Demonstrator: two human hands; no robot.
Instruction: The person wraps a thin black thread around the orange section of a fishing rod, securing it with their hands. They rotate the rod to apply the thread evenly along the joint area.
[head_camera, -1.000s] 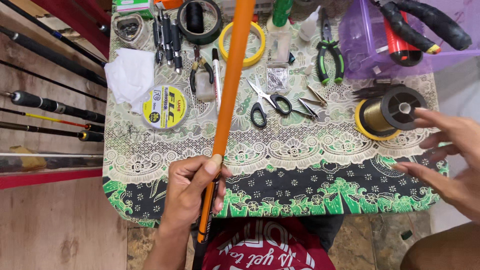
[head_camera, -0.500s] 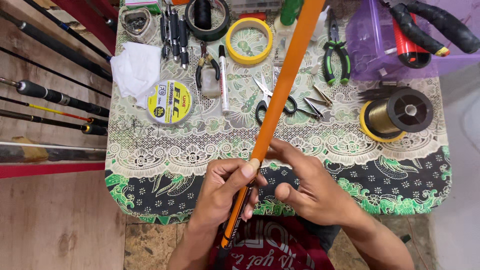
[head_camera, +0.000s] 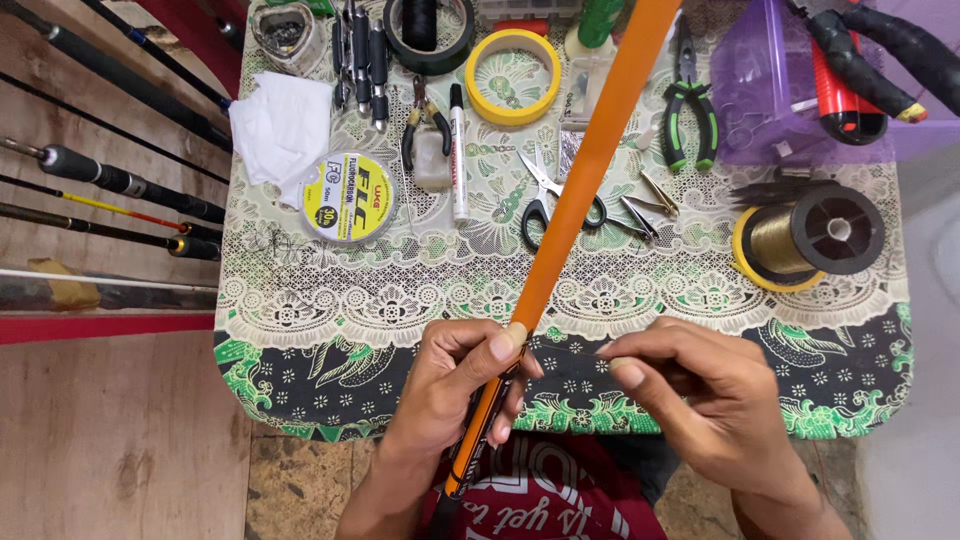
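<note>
Head view, looking straight down on the desk (head_camera: 300, 330), which carries a lace-patterned cloth. My left hand (head_camera: 455, 385) is wrapped around the lower part of the orange rod (head_camera: 585, 175), thumb pressed flat along its top face; that grip steadies it, I judge, against rolling. The rod runs up and to the right from my lap, crossing above the scissors (head_camera: 545, 195) and leaving the frame at the top edge. It hangs above the cloth, not resting on it as far as I can tell.

My right hand (head_camera: 700, 390) sits just beside the rod, apart from it, thumb and forefinger pressed together at the tips. Whether something thin is pinched there I cannot tell; nothing shows between them.

Tools lie well apart from both hands, in a band along the far side: line spool (head_camera: 348, 198), white marker (head_camera: 458, 150), yellow tape ring (head_camera: 512, 75), green pliers (head_camera: 690, 110), gold thread spool (head_camera: 810, 235). That leaves working room near my body. Dark rods (head_camera: 110, 180) lie on the wooden floor to the left.
</note>
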